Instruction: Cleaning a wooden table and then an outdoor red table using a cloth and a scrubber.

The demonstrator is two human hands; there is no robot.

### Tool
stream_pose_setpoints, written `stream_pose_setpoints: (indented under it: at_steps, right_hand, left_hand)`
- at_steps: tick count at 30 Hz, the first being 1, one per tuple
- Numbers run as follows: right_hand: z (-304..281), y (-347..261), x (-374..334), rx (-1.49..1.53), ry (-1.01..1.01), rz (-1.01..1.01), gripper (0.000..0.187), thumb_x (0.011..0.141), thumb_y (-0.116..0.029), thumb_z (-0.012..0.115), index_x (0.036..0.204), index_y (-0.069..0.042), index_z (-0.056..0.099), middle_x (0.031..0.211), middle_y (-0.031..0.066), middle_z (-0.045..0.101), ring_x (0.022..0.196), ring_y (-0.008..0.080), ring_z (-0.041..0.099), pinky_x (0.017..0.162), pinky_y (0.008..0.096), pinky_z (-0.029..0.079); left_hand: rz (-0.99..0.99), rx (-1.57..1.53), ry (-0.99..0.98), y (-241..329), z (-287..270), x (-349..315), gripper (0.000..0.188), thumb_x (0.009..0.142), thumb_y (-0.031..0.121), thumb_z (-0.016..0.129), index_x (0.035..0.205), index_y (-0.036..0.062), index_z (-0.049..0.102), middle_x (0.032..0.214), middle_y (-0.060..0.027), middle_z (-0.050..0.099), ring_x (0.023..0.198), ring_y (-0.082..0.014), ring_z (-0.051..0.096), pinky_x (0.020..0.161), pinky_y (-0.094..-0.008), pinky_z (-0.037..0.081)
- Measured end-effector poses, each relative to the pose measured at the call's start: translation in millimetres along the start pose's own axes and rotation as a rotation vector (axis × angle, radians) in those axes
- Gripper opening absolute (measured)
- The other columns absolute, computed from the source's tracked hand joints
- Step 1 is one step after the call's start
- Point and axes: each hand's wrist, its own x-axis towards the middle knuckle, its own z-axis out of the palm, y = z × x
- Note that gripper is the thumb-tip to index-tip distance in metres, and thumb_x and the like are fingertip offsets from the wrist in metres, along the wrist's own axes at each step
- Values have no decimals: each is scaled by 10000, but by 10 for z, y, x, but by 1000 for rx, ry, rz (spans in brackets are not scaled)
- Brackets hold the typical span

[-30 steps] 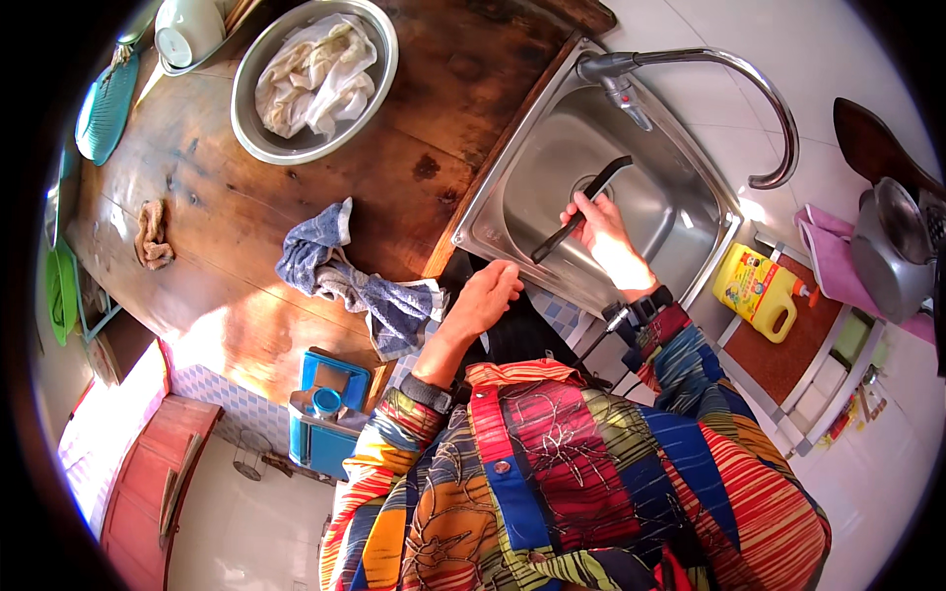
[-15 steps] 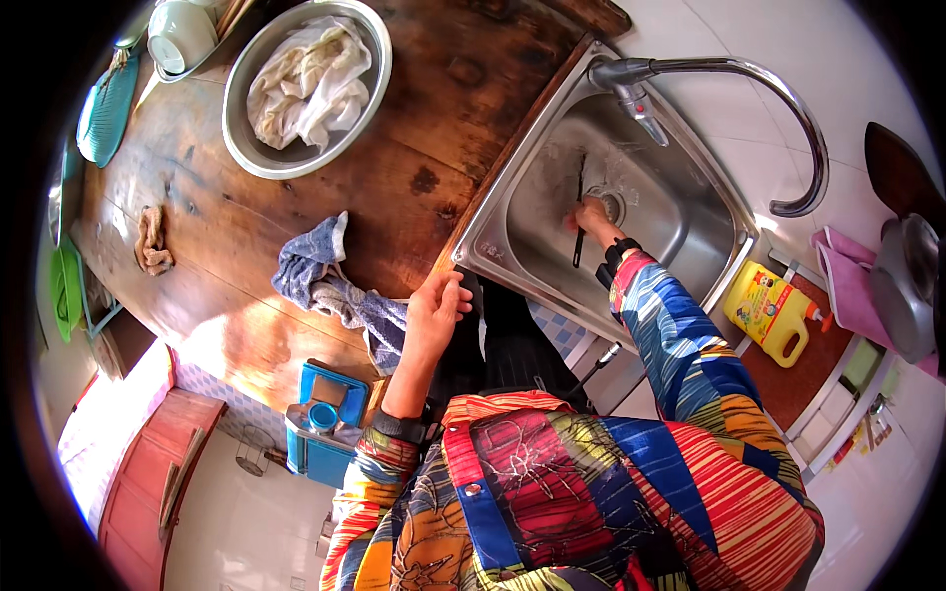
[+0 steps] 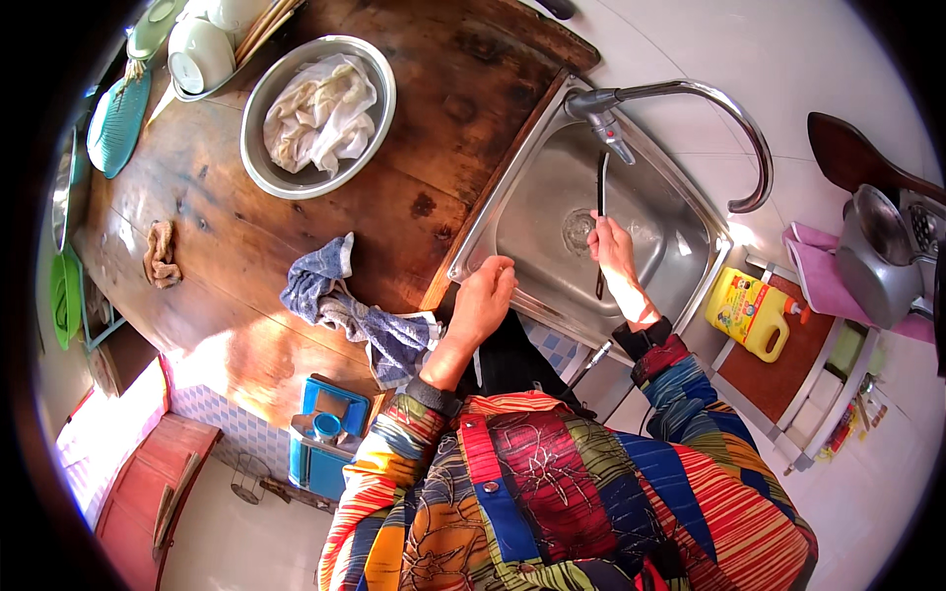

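Over the sink basin (image 3: 532, 212), my right hand (image 3: 616, 258) is closed round a long, thin black utensil (image 3: 602, 182). One end points toward the tap and the other sticks out below my fingers; its exact kind is unclear. My left hand (image 3: 483, 300) hovers at the sink's near left corner with fingers curled together and nothing visible in them. Left of that hand, a crumpled blue-grey towel (image 3: 370, 320) lies at the edge of the wooden counter (image 3: 424, 118). The curved metal tap (image 3: 690, 91) reaches past the sink's far right side.
A metal bowl (image 3: 386, 123) holding a wet pale cloth (image 3: 320, 113) stands on the counter, with a brown rag (image 3: 160, 254) farther left. Bowls (image 3: 197, 54) and chopsticks sit at the far left. Right of the sink are a yellow jug (image 3: 749, 310) and a grey pot (image 3: 877, 271).
My right hand has lifted from the basin floor toward me, bringing the black utensil along. My left hand has shifted slightly right. Splashing water in the basin has settled.
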Motion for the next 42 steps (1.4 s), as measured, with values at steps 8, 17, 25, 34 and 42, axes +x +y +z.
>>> stream_pose_setpoints:
  at_steps: [8, 17, 25, 34, 42]
  right_hand:
    - [690, -543, -324, 630, -30, 50, 350, 974, -196, 367, 1188, 68, 449, 978, 152, 615, 827, 148, 576, 732, 261, 479]
    - [486, -761, -331, 253, -274, -56, 369, 951, -238, 439, 1226, 7, 465, 1047, 105, 612, 928, 132, 559, 762, 259, 448]
    - [424, -444, -371, 204, -297, 90, 229, 925, -134, 458, 1076, -3, 569, 902, 89, 653, 770, 109, 593, 669, 221, 456]
    - [396, -311, -253, 165, -306, 54, 222, 905, -100, 449, 1045, 13, 578, 874, 95, 655, 758, 118, 598, 648, 233, 458]
    - [458, -318, -288, 98, -388, 31, 234, 924, -126, 444, 1066, 13, 569, 885, 88, 648, 775, 114, 585, 675, 234, 458]
  left_hand:
    - [238, 196, 56, 339, 440, 158, 616, 836, 105, 546, 1329, -59, 215, 1221, -255, 477, 1105, -381, 503, 867, -405, 446]
    - [440, 402, 376, 490, -101, 753, 268, 893, 107, 487, 1140, 12, 529, 935, -224, 614, 830, -392, 598, 694, -435, 482]
    - [476, 463, 368, 474, -329, 1633, 226, 907, 167, 464, 1057, 26, 557, 876, -216, 623, 789, -390, 599, 637, -464, 481]
    - [347, 504, 191, 31, -701, 629, 220, 892, 137, 497, 1075, 23, 543, 764, -248, 601, 731, -418, 586, 621, -489, 463]
    - [-9, 658, 206, -410, -1060, -826, 236, 898, 149, 505, 1107, 51, 552, 803, -219, 624, 722, -390, 608, 598, -461, 479]
